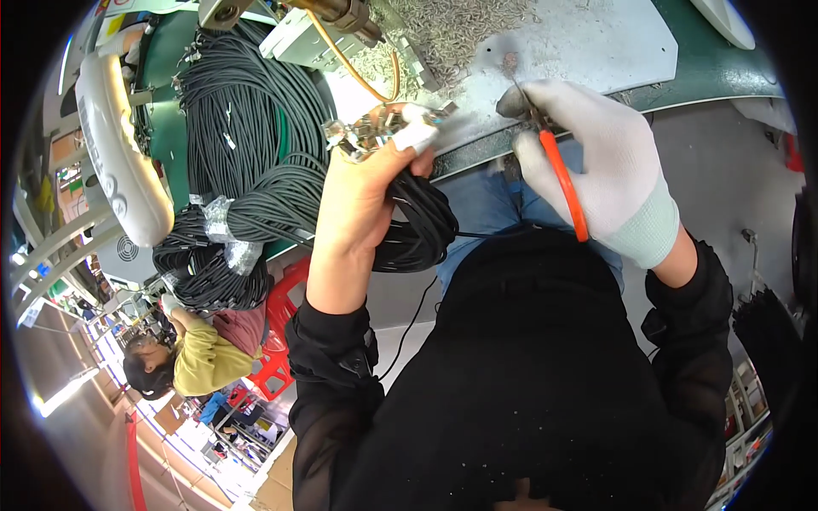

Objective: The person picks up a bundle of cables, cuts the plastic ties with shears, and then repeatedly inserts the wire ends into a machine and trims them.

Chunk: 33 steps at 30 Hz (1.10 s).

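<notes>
My left hand (362, 192), bare except for white coverings on fingertips, is closed around a bundle of black cables (419, 226). Shiny metal connectors (368, 132) on the cable ends stick up past my thumb, over the table's near edge. Off to the right, my right hand (605, 157) wears a white knit glove with dark fingertips. It grips a pair of orange-handled pliers (563, 183), whose slim dark tip points up toward the pale work board. The pliers and the connectors are apart.
Thick coils of black cable (247, 111) lie on the green table to the left, some wrapped in clear plastic. Small metal scraps (460, 34) cover part of the pale board (588, 51), beside a machine (341, 17). A lit lamp (123, 153) stands left; a co-worker (200, 358) sits beyond.
</notes>
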Each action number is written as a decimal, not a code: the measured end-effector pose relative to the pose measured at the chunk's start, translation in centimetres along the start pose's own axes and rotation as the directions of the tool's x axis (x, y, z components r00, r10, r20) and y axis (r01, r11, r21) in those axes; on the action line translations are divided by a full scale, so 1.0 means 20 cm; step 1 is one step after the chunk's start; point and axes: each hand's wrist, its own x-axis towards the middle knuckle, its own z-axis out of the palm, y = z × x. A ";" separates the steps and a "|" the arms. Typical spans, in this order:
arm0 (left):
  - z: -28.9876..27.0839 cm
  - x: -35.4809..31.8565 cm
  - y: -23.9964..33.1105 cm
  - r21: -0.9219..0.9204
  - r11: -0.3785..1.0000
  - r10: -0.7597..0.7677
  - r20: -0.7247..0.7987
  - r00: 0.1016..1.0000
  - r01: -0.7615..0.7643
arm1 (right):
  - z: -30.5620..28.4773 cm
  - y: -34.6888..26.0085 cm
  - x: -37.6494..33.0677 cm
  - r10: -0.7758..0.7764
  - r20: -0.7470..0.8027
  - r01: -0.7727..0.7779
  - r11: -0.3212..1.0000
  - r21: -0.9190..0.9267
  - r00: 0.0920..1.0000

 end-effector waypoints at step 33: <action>-0.09 0.29 0.20 0.261 0.965 -0.003 -0.097 0.995 0.028 | 0.31 0.28 0.42 -0.506 -0.060 0.502 0.862 -0.071 0.861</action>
